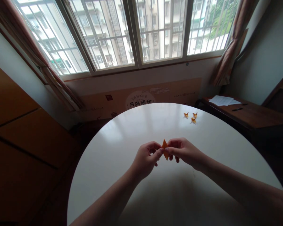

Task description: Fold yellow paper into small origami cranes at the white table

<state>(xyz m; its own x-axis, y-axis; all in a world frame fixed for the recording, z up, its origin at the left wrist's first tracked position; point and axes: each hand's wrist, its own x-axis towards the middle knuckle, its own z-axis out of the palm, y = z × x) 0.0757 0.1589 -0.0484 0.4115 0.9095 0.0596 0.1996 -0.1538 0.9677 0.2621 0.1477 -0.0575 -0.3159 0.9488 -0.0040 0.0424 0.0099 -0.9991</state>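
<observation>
Fingers of the left hand [146, 157] and right hand [184, 151] pinch the folded orange paper [164, 144] from opposite sides, leaving its two pointed tips free. The paper is held above the table [103, 185], well inside the rim. For a true crease, grip close to the centre line and apply even thumb pressure; uneven sideways pull could skew or tear the paper. Check that both tips align. Three small orange birds [193, 120] stand near the table's far right edge. Beyond that edge, white sheets [221, 100] lie on a brown desk [257, 114].
</observation>
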